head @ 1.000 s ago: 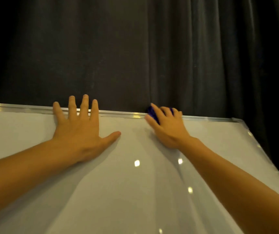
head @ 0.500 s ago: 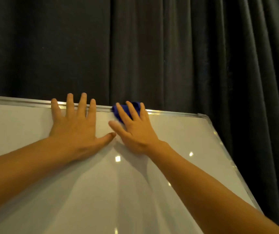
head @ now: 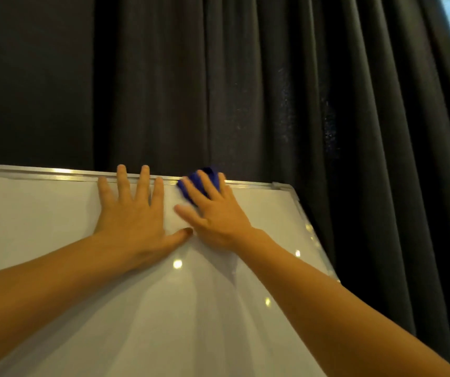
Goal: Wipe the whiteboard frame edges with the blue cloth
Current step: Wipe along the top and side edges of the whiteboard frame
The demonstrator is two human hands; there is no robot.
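A whiteboard with a silver metal frame fills the lower left of the head view. My right hand presses the blue cloth against the top frame edge, fingers spread over it; most of the cloth is hidden under the fingers. My left hand lies flat on the board just left of it, fingers apart and fingertips on the top frame edge. The left thumb nearly touches my right hand.
Dark pleated curtains hang right behind the board and to its right. The frame's top right corner is a short way right of the cloth, and the right frame edge runs down from it.
My right hand slid the cloth left along the top frame edge, closing the gap to my left hand. The view has turned right, and the left hand stays planted.
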